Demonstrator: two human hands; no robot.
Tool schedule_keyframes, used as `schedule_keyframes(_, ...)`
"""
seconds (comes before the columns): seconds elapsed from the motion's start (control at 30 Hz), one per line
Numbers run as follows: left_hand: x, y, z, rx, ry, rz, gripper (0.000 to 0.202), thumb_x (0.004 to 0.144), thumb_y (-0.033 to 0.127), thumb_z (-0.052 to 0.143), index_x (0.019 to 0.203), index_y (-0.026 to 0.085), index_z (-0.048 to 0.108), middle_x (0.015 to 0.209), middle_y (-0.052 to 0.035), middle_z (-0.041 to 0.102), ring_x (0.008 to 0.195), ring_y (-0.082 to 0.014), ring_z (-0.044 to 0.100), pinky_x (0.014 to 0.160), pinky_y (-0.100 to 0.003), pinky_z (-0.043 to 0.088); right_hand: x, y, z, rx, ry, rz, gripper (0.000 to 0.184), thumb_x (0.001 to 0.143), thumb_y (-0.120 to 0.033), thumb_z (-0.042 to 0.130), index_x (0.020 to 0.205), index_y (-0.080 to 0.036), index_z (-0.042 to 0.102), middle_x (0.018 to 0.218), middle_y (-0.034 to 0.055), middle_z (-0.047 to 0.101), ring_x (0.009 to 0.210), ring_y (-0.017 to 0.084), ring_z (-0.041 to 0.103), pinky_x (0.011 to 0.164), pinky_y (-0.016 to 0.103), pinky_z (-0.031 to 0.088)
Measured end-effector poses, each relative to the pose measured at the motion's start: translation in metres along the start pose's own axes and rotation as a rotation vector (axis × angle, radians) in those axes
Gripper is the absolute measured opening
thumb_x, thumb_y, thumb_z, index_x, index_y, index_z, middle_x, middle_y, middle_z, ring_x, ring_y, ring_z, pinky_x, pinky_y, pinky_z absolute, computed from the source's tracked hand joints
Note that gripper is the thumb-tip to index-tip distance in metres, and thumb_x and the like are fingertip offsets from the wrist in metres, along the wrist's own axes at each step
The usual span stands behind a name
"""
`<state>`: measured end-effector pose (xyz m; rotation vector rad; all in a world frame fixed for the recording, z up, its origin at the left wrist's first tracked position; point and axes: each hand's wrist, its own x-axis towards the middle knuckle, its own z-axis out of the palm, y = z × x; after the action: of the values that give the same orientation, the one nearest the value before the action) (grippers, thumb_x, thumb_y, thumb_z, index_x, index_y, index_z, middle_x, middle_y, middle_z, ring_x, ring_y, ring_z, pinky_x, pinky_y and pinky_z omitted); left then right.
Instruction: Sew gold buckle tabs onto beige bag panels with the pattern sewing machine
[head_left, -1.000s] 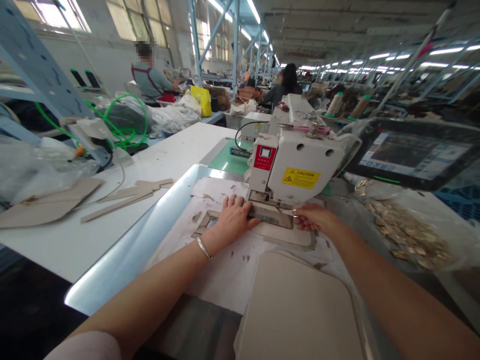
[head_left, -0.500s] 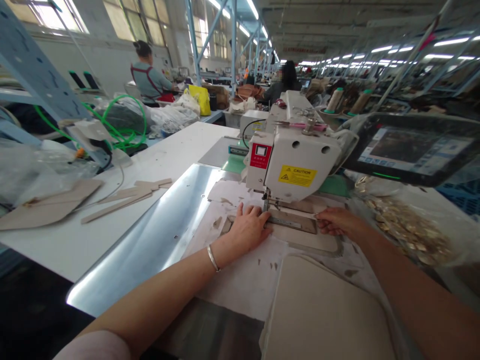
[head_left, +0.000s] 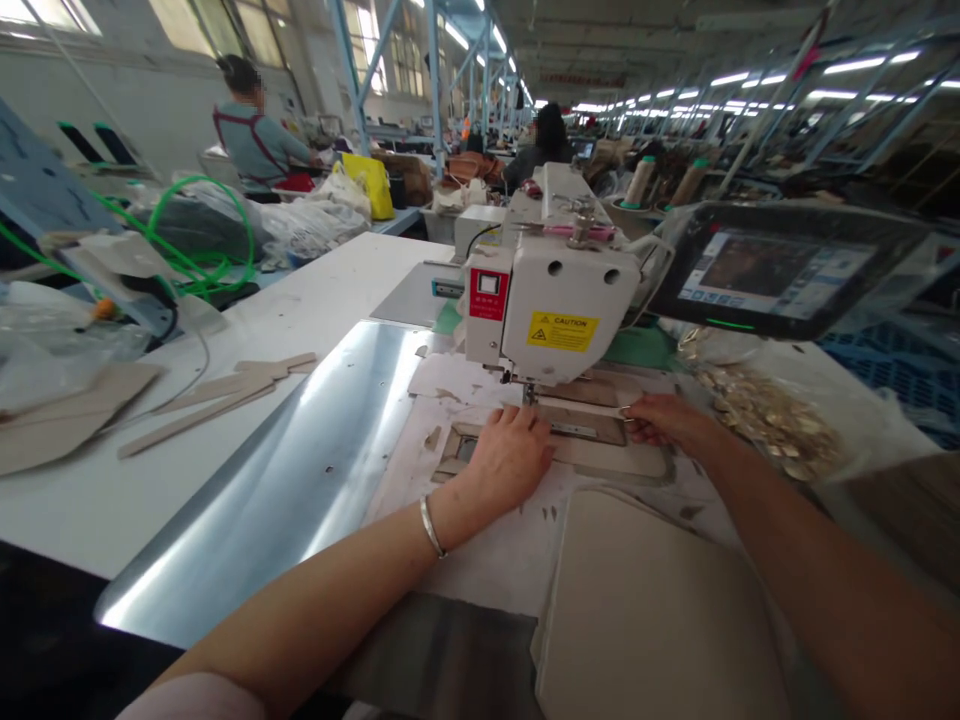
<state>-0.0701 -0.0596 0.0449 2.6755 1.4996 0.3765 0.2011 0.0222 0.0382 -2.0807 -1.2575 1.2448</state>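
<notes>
My left hand (head_left: 514, 450) lies palm down with fingers extended on the beige flat panel, just left of and below the sewing machine's needle area. A bracelet circles that wrist. My right hand (head_left: 661, 418) is closed in a pinch at the panel's right side, on a thin metal piece (head_left: 624, 412) that looks like a small ring. A narrow pale strip (head_left: 581, 405) runs from under the machine head toward those fingers. The sewing machine (head_left: 559, 295) stands above the panel (head_left: 643, 462), which sits in a framed template. The left fingertips are partly hidden near the presser foot.
A stack of beige panels (head_left: 652, 610) lies in front. Cut strips (head_left: 217, 395) rest on the white table (head_left: 300, 300) at left. A bag of gold-coloured metal parts (head_left: 765, 410) and a screen (head_left: 780, 265) stand at right. Two people work farther back.
The view has turned slightly right. The pale strip now shows stretched between the needle area and my right hand. My left hand has shifted slightly, its fingers nearer together.
</notes>
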Motion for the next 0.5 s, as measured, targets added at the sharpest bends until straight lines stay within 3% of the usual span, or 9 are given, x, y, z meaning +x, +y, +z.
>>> schedule_keyframes(0.13,-0.004,0.031,-0.005,-0.110,-0.137,0.299,0.040,0.092,0.048,0.063,0.115,0.015,0.065,0.112,-0.0102,0.062,0.106,-0.0268,0.058,0.092,-0.039,0.048,-0.005,-0.002,0.002,0.044,0.014,0.008,0.010,0.089,-0.017,0.061,0.079,-0.015,0.058,0.063,0.0003,0.065,0.049,0.008,0.059,0.047,0.017,0.041)
schedule_keyframes(0.2,-0.006,0.042,-0.002,-0.089,-0.199,0.370,0.043,0.087,0.051,0.068,0.112,0.015,0.066,0.113,-0.0101,0.062,0.107,-0.0282,0.057,0.092,-0.039,0.047,-0.010,-0.002,0.002,0.032,0.012,0.020,0.010,0.089,-0.017,0.062,0.079,-0.016,0.058,0.063,-0.0002,0.065,0.048,0.008,0.059,0.046,0.017,0.041)
schedule_keyframes(0.33,-0.006,0.054,0.001,-0.045,-0.217,0.371,0.040,0.086,0.049,0.071,0.105,0.014,0.067,0.111,-0.0108,0.065,0.109,-0.0291,0.057,0.090,-0.039,0.047,-0.020,0.002,0.003,0.006,0.000,-0.004,0.013,0.089,-0.018,0.061,0.078,-0.017,0.056,0.063,0.0002,0.066,0.050,0.010,0.061,0.047,0.018,0.043)
schedule_keyframes(0.5,0.003,0.064,-0.004,-0.005,-0.261,0.334,0.048,0.082,0.046,0.076,0.110,0.008,0.065,0.112,-0.0149,0.065,0.111,-0.0309,0.058,0.092,-0.041,0.049,-0.017,0.003,0.010,-0.107,0.104,-0.084,0.013,0.090,-0.018,0.058,0.077,-0.017,0.055,0.067,0.0027,0.068,0.052,0.011,0.064,0.046,0.018,0.045)
